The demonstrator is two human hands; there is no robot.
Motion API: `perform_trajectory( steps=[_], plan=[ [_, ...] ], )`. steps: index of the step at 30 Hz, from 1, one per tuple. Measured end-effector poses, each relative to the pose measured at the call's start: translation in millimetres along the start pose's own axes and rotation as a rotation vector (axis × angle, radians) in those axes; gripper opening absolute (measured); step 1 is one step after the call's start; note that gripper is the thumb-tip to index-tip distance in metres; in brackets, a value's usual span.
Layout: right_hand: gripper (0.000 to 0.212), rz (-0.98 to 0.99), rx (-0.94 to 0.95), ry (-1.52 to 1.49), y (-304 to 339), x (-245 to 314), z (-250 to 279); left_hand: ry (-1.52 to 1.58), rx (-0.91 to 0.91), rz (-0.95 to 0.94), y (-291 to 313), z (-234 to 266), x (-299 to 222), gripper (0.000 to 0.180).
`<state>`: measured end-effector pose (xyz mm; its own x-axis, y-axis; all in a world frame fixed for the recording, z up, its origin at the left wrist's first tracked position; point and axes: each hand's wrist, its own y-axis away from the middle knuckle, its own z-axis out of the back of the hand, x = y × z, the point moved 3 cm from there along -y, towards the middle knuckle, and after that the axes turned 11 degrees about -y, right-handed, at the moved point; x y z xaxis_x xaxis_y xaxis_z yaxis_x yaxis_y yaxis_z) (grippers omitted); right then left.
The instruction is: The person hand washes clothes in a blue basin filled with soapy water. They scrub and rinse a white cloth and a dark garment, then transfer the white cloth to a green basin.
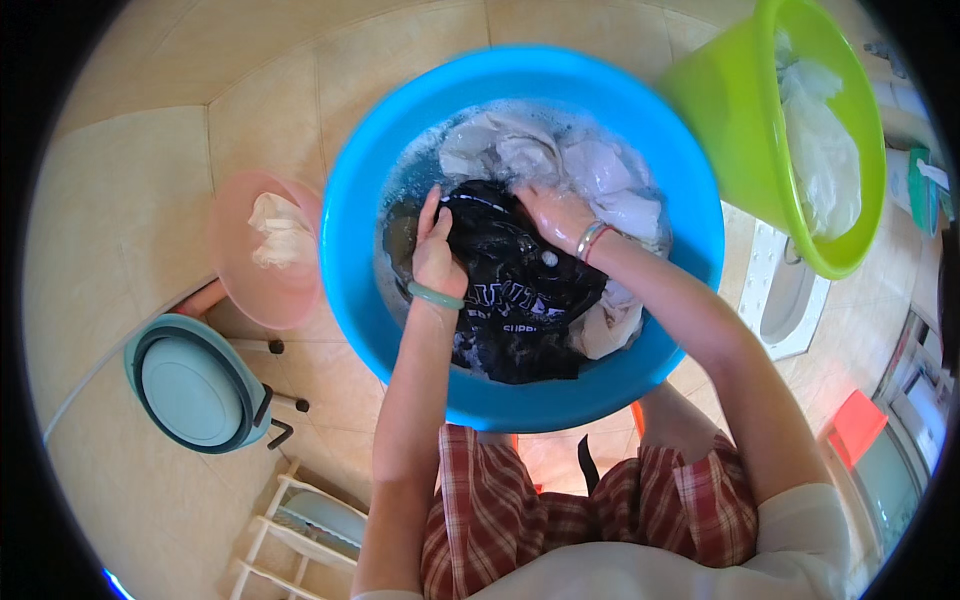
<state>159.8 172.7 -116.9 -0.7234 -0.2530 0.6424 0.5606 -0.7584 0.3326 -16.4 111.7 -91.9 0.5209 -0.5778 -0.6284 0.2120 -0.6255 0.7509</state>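
Observation:
In the big blue basin (705, 270), a wet black shirt (530, 275) with pale lettering is spread over soapy water. My left hand (438, 258), a green bangle on its wrist, rests against the shirt's left edge with its visible fingers stretched upward. Toward the shirt's far right edge, my right hand (558, 216) has its fingers curled into the dark cloth; water and fabric hide their tips. White laundry (605, 175) lies half sunk along the basin's far and right sides.
A pink basin (235, 285) with pale cloth stands at the left, above a folded teal basin (190, 385). A tall green bucket (720, 95) holding a whitish plastic bag is at the far right. Below it lies a white floor fixture (790, 300). A white rack (270, 525) stands at lower left.

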Motion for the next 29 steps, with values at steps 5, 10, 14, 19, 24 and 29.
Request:
perform_trajectory(
  steps=[5, 10, 14, 19, 24, 29],
  plan=[
    [0.011, 0.195, -0.279, -0.566, 19, 80, 23, 0.042, 0.015, 0.071, 2, 0, -3, 0.056],
    [0.027, 0.484, -0.153, -0.314, 74, 177, 28, 0.115, 0.352, 0.045, 27, -22, -19, 0.040],
    [0.018, 0.465, -0.390, -0.188, 48, 153, 39, 0.483, 0.362, 0.166, 40, -45, -12, 0.031],
    [0.023, 0.132, -0.390, -0.276, -23, 68, 33, 0.150, -0.100, 0.066, 37, -53, 3, 0.034],
    [0.022, 0.156, -0.485, -0.394, 9, 89, 20, 0.011, -0.179, 0.157, 34, -28, 19, 0.031],
    [0.012, 0.323, -0.264, -0.487, 46, 133, 12, 0.345, -0.039, 0.114, 33, -25, 6, 0.021]
  ],
)
